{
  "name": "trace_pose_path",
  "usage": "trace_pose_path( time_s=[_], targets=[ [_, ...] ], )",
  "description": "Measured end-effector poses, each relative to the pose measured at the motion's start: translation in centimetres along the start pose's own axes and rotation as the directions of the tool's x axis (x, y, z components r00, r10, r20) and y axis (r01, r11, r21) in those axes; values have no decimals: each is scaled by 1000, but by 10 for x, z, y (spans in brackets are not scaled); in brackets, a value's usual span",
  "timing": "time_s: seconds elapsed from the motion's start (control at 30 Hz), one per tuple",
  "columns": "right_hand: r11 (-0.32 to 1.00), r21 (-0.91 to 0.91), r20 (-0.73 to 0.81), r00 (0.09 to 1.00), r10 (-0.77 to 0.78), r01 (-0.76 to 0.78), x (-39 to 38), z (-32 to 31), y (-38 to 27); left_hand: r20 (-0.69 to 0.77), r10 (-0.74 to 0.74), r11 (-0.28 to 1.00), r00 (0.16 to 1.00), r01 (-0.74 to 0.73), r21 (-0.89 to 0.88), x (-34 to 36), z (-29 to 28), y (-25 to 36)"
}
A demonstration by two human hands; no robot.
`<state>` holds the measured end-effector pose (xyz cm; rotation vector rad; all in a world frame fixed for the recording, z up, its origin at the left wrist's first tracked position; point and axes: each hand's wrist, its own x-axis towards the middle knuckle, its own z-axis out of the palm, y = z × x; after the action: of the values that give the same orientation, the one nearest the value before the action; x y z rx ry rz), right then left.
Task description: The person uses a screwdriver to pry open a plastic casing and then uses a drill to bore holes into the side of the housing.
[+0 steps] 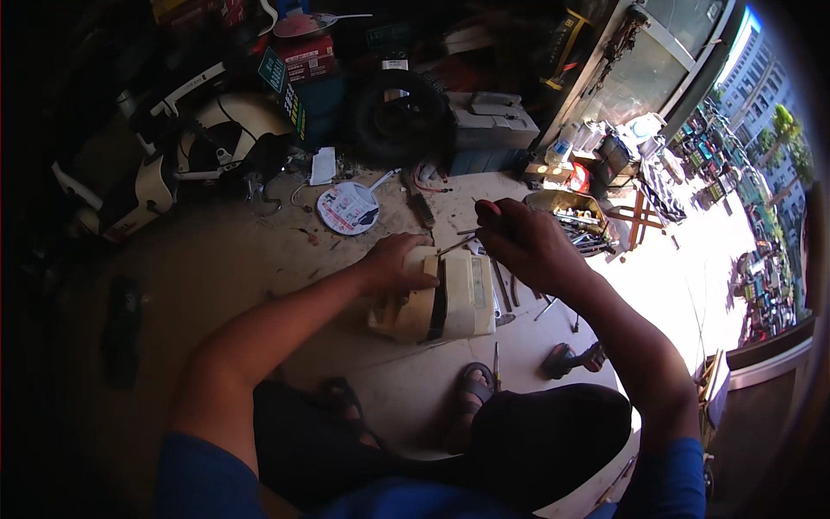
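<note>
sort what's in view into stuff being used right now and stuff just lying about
In use:
- cream box, left hand on it
- thin tool, in the right hand

Seemingly just lying about:
- round fan
- black tyre
- grey case

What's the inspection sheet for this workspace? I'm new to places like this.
Surface: pale floor, sunlit at right, shadowed at left
Things in hand: cream casing with a dark gap; thin-shafted tool, tip near that gap
Clutter: round white fan, loose tools
Grips: left grip on casing; right grip closed around tool
Cables: dark cable, ends unclear
Surroundings: parked two-wheelers and buildings outside, right
</note>
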<state>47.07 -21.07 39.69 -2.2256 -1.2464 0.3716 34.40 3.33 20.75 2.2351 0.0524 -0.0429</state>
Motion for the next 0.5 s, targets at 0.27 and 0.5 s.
trace_pose_path(
  time_s=[0.27, 0.5],
  targets=[
    [984, -166, -29, 997, -65, 60, 2, 8, -33, -58, 60, 997, 997, -63, -46, -8, 1, -2],
    [983, -169, -30, 997, -73, 67, 11, 4, -31, -17, 32, 994, 999, -33, -100, -6, -2, -5]
  ],
)
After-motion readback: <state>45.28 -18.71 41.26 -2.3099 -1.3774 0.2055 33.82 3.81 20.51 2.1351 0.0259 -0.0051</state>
